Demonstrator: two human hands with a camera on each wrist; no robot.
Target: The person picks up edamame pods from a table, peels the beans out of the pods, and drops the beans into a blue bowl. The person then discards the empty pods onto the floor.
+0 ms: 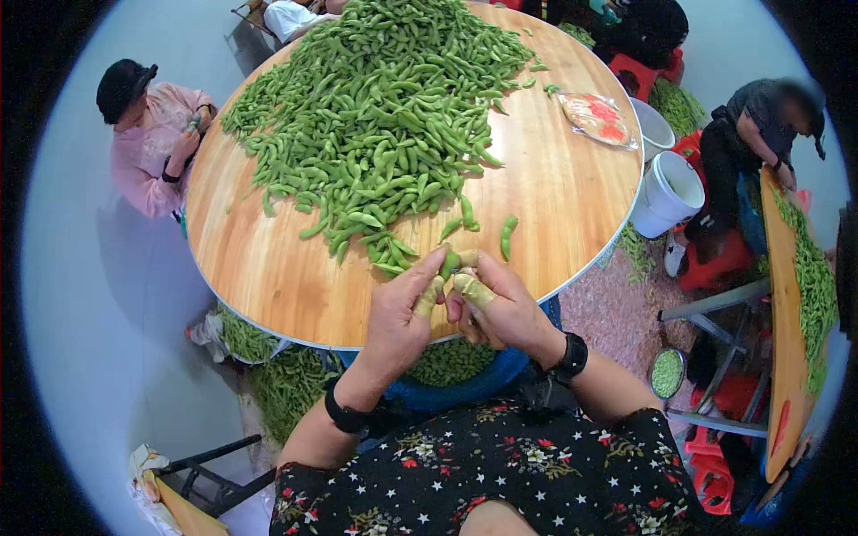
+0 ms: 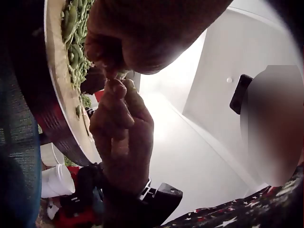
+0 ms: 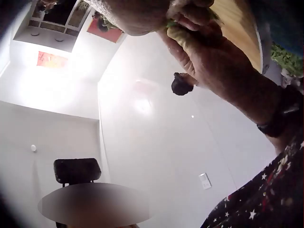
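Note:
Both hands meet over the near edge of the round wooden table (image 1: pixel 572 214). The left hand (image 1: pixel 402 313) pinches a green pod (image 1: pixel 450 264) between thumb and fingers. Against its other end, the right hand (image 1: pixel 500 299) pinches the same pod, thumb and fingers bent. Yellowish wrapping covers both thumbs. A large heap of green pods (image 1: pixel 384 116) lies just beyond, with one loose pod (image 1: pixel 508 237) to the right. In the right wrist view a bit of green (image 3: pixel 171 23) shows between the fingertips; the left wrist view mostly hides the pod.
Below the table edge sits a blue tub (image 1: pixel 500 380) holding green beans. A plastic-wrapped packet (image 1: pixel 597 121) lies at the table's right, and white buckets (image 1: pixel 668 192) stand beside it. One person (image 1: pixel 152 143) sits left, another (image 1: pixel 760 134) right. Pods cover parts of the floor.

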